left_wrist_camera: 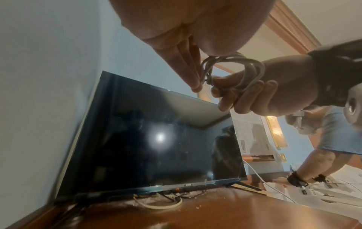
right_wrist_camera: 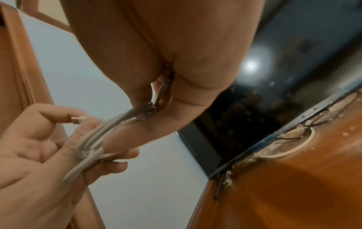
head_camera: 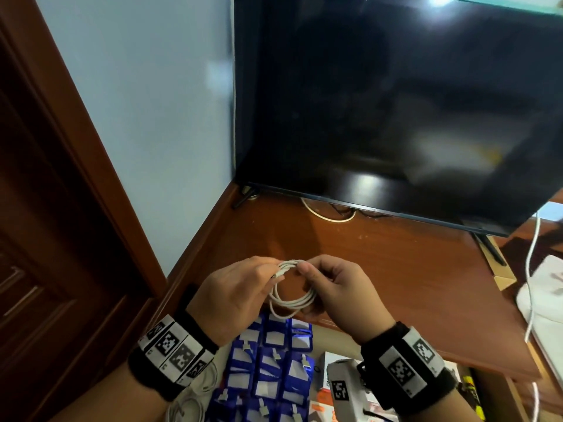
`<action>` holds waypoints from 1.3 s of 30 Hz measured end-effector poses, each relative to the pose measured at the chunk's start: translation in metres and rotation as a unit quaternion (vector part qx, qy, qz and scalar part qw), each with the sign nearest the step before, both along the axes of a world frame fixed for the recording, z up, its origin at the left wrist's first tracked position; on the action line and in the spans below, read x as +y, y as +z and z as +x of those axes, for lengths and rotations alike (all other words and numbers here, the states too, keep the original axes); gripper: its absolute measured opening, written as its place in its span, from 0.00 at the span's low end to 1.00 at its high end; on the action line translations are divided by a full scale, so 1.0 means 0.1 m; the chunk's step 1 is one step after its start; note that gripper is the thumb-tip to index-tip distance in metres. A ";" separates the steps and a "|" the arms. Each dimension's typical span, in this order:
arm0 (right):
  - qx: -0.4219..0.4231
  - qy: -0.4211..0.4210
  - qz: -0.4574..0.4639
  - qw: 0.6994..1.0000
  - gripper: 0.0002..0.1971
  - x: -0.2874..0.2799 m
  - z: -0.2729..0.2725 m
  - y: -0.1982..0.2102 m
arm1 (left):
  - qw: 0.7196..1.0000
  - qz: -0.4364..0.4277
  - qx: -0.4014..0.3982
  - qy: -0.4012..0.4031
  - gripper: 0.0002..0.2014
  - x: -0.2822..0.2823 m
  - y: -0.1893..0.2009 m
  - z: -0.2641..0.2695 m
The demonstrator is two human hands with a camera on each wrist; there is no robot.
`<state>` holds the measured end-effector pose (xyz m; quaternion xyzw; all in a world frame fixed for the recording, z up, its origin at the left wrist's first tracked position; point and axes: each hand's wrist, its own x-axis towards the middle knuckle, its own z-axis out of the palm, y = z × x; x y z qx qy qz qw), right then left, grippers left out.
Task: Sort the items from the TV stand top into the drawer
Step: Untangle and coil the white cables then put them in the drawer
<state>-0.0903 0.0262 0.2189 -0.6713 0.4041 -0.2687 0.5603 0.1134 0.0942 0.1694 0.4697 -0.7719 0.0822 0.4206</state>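
Both hands are up close and busy: the left hand (head_camera: 234, 295) and the right hand (head_camera: 338, 295) meet over the front edge of the TV stand top, each pinching the same white cable (head_camera: 291, 295). Fingers on the left are curled round the gathered strands near the plug end, and the right-wrist view catches a small connector (right_wrist_camera: 75, 120) poking out past the left thumb. Right hand's got its fingers threaded through the loops, thumb pressing the bundle together. So the cable is coiled, off the wood, held in the air between the two hands, and not yet stowed.

Below the wrists sits the open drawer (head_camera: 341, 354), and it's already well stocked: rows of blue packets (head_camera: 271, 367) fill the left part, more white cords (head_camera: 189, 403) lie at its left edge, and small boxes (head_camera: 329, 388) show to the right, partly hidden by the right wrist.

Further out, the table (head_camera: 380, 269) looks bare in front of the television (head_camera: 396, 102), save for a pale cord (head_camera: 329, 216) curling under the screen, which reads as the set's own wiring. My call: this is late in the job, the coil looks like one of the last loose items, and what remains is lowering it into the drawer, though the stand's right end is out of view
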 end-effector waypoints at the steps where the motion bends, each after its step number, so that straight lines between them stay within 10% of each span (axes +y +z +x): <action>1: -0.001 0.010 0.020 1.000 0.13 0.01 0.02 -0.03 | 1.000 0.008 0.019 0.012 0.12 0.05 -0.04 0.00; 14: 0.142 0.136 0.022 0.980 0.09 0.27 0.67 -1.20 | 0.895 0.288 0.280 0.194 0.03 0.81 -0.76 0.47; 26: 0.330 0.134 0.100 0.929 0.11 -0.07 1.59 -2.71 | 0.763 0.575 -0.048 0.291 0.09 0.31 -1.69 0.85; 39: 0.498 0.290 -0.022 0.817 0.19 -0.42 2.03 -2.76 | 0.765 0.569 0.033 0.299 0.09 0.76 -1.67 0.98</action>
